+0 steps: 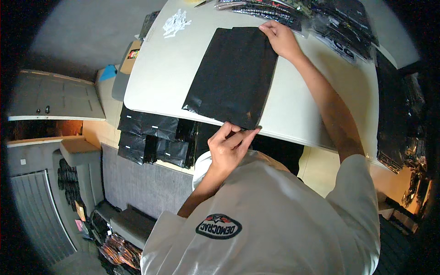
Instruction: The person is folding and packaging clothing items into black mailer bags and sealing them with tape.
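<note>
A flat black rectangular packet (235, 75) lies on the white tabletop (158, 79), its lower end reaching over the near edge. It has a dull face with some sheen at the lower left corner; whether it is plastic or fabric is unclear. My left hand (228, 146) pinches its near edge by the lower right corner, just off the table. At the far right corner, my right hand (280, 39) holds the packet between thumb and fingers. Small white strips (176, 23) form a loose pile to the far left of it.
Plastic-wrapped dark items (268, 12) and a further pile (343, 24) lie along the far side. Black packages (154, 134) with small white labels are stacked beside the table's near left edge. A cardboard box (130, 62) stands past the left edge. Dark stacks (392, 113) line the right.
</note>
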The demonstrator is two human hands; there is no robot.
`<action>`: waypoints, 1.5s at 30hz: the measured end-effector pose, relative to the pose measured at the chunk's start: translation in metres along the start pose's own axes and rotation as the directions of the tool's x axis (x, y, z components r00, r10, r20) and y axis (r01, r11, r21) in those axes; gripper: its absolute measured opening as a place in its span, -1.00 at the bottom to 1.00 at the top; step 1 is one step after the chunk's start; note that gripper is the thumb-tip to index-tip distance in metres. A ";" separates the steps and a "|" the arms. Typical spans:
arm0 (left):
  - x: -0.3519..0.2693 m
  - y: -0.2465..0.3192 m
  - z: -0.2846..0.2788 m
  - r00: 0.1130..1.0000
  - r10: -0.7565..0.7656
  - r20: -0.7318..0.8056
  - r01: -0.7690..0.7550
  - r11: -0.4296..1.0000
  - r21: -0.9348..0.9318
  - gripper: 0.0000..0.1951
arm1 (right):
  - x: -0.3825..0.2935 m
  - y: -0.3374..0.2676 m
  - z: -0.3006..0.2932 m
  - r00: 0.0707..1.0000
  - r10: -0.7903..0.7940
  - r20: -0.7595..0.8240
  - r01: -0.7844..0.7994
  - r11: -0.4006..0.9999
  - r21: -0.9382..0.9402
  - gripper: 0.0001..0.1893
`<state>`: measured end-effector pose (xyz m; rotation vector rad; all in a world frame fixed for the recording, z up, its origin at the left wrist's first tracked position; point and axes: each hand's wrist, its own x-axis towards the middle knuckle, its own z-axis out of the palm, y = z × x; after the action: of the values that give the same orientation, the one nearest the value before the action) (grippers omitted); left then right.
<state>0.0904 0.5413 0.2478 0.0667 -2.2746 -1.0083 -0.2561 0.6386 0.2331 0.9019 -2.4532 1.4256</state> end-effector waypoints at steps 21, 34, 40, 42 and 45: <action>-0.021 -0.033 0.005 0.961 0.230 -0.154 -0.259 0.942 -0.213 -0.68 | 0.000 0.002 0.004 0.999 -0.005 0.047 0.015 0.974 -0.227 -0.63; 0.004 -0.022 -0.032 0.977 -0.062 -0.203 0.019 0.978 -0.206 -0.88 | -0.002 -0.021 -0.003 1.000 0.028 0.002 -0.027 0.978 -0.209 -0.73; 0.056 -0.049 -0.081 0.937 -0.285 -0.201 0.324 0.925 0.200 -0.78 | -0.013 -0.058 -0.006 0.969 -0.244 -0.042 0.199 0.871 -0.450 -0.75; 0.066 -0.055 -0.086 0.952 -0.246 -0.184 0.298 0.885 0.358 -0.68 | -0.029 -0.098 0.003 0.950 -0.306 0.063 0.301 0.842 -0.449 -0.69; 0.080 -0.064 -0.084 0.968 -0.219 -0.126 0.252 0.861 0.442 -0.67 | -0.066 -0.144 0.021 0.927 -0.287 0.241 0.359 0.865 -0.350 -0.47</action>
<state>0.0622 0.4184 0.2888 0.5851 -2.4307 -0.5498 -0.1174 0.5965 0.2998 1.3120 -2.4233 0.7351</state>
